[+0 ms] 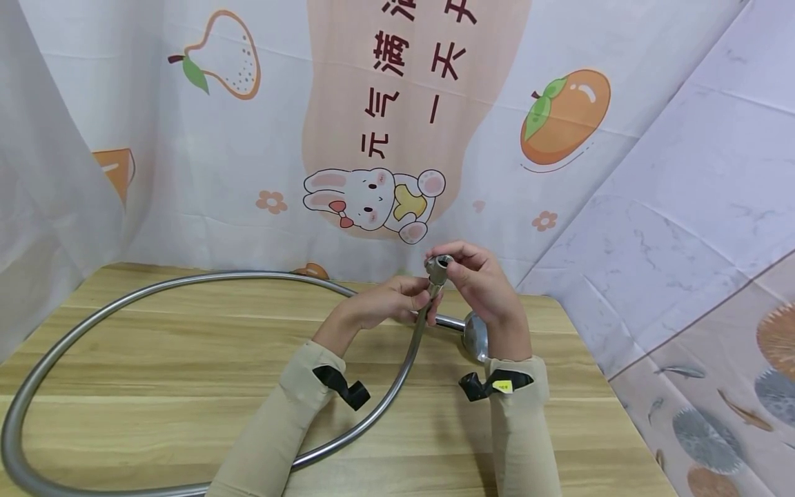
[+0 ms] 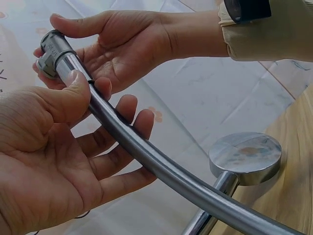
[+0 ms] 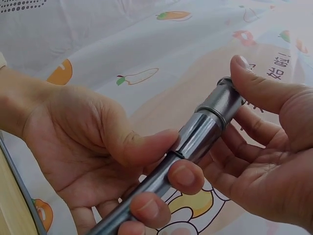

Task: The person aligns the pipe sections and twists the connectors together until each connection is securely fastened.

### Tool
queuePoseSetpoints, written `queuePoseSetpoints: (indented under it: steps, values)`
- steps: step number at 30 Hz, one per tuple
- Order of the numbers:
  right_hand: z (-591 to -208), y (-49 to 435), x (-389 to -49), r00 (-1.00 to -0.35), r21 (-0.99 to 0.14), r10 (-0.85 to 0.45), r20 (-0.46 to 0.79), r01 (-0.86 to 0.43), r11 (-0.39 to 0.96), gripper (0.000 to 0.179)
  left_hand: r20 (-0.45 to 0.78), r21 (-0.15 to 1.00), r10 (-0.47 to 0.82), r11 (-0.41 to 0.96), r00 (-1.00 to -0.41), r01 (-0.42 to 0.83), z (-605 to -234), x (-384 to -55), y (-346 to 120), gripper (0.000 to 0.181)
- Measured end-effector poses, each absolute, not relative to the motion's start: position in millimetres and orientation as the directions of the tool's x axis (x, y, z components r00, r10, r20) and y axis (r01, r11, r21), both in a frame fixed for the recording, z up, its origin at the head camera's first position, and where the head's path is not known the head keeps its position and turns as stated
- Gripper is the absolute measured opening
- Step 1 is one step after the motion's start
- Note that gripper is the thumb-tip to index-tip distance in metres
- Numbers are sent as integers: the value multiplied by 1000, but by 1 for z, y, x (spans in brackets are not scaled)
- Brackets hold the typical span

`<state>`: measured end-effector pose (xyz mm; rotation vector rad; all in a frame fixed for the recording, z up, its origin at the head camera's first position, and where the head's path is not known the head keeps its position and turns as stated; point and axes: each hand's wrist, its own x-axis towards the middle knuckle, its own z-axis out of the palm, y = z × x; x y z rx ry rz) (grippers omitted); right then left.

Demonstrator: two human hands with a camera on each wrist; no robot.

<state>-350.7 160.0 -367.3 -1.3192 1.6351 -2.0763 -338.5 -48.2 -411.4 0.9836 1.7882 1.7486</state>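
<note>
The end of a long silver shower hose is held up above the wooden table. My left hand grips it just below the end, thumb on one side and fingers curled behind it. A metal connector with a round opening and a side stub caps this end. My right hand pinches that connector between thumb and fingers. In the left wrist view the side stub points out near the right fingers. A chrome shower head with its handle lies on the table, partly behind the right wrist in the head view.
The hose makes a wide loop over the left of the wooden table. A white printed curtain hangs behind the table's back edge, and a marbled sheet hangs on the right. Black straps circle both sleeves.
</note>
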Motion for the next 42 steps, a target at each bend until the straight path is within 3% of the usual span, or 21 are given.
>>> queuePoseSetpoints:
  steps: [8,14,25,42]
  values:
    - [-366,159,-351,-596,-860,-621,509,-339,-381,21,150,984,746,-49,-648,171,-411,-338,-49,48]
    - [-365,157,-350,-536,-855,-665,519,-319,-410,27,167,982,757,-68,-632,178,-412,-339,-49,38]
    - [-366,155,-349,-534,-855,-668,519,-325,-405,22,153,983,749,-47,-645,179,-411,-339,-47,23]
    - [-366,151,-347,-529,-865,-685,501,-338,-372,15,126,986,733,-21,-669,164,-411,-338,-47,26]
